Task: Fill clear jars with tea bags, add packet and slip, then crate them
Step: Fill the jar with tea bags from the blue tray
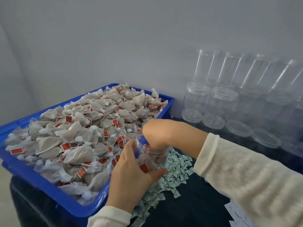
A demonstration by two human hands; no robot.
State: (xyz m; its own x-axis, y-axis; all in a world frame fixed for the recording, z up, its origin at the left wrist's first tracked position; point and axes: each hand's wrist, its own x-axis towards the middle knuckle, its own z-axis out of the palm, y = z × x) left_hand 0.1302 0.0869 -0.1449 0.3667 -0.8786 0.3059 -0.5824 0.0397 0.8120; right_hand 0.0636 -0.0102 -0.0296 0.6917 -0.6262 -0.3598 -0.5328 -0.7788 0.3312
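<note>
Right now blue bin sits left on the dark table, heaped with tea bags. Empty jars stand stacked along the wall at right. Loose packets are scattered under the hands. Left hand grips the open jar, tilted over the bin edge — a few bags inside. Right hand is plunged into its mouth, fingers hidden — can't tell its grip.

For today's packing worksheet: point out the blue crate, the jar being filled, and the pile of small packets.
blue crate [49, 185]: head view, near front rim.
jar [153, 154]: head view, clear side wall between the hands.
pile of small packets [177, 174]: head view, middle of the heap.
</note>
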